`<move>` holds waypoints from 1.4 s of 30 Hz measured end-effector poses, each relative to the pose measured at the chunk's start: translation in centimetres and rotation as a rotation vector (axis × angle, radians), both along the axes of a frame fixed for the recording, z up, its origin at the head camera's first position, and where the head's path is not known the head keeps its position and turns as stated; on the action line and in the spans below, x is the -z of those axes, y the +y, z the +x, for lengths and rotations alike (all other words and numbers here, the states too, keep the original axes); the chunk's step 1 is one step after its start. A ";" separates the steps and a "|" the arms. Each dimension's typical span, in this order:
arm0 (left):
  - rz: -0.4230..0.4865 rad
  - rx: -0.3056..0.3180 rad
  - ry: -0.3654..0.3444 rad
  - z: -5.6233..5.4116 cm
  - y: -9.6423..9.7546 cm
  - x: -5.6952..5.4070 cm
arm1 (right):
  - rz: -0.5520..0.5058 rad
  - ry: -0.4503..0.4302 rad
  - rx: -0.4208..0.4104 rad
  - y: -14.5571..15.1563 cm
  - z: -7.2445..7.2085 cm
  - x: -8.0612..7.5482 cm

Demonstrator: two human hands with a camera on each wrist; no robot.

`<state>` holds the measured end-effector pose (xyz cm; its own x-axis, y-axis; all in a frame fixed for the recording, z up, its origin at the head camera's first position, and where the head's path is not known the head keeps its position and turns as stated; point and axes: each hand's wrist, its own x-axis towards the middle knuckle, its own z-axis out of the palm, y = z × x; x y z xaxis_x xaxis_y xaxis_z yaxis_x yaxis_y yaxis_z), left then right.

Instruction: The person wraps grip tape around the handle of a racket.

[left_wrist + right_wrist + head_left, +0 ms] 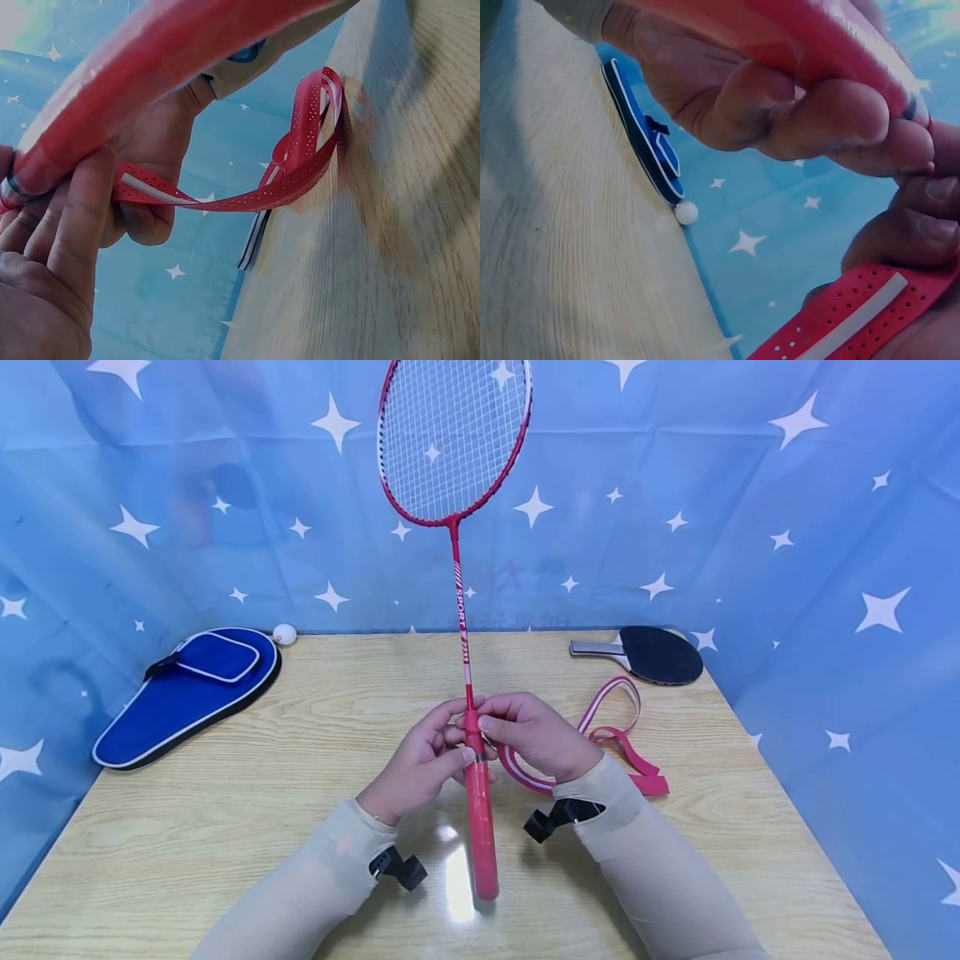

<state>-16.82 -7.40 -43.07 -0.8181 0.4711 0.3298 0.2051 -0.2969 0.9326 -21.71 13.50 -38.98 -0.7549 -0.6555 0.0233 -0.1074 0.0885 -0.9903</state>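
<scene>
A badminton racket with a red frame and shaft [461,610] stands head up in front of me, its red handle [482,835] towards me. My left hand [408,772] holds the upper handle from the left, thumb by a dark band on it. From the other side, my right hand [543,739] pinches the handle's narrow top with thumb and fingers. Perforated red grip tape [247,201] with a white backing strip runs from the right hand's fingers down to the table. In the right wrist view, this tape [855,307] lies across the right palm, below the handle.
A blue paddle case [172,710] lies at the back left, with a white ball [284,634] at its tip. A black table tennis paddle [660,656] is at the back right, behind the loops of tape. Blue star-patterned cloth [810,568] encloses the wooden table [187,860].
</scene>
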 end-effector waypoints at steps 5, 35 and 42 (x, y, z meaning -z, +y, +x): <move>-0.035 -0.057 0.021 0.0 0.1 0.1 | -0.046 0.010 0.001 -0.3 0.0 0.4; -0.326 -0.153 0.022 0.0 0.1 -0.8 | 0.061 0.142 0.150 -0.2 -0.3 0.7; -0.266 -0.111 0.004 -0.1 0.0 -0.6 | 0.063 0.137 0.123 0.1 -0.5 0.6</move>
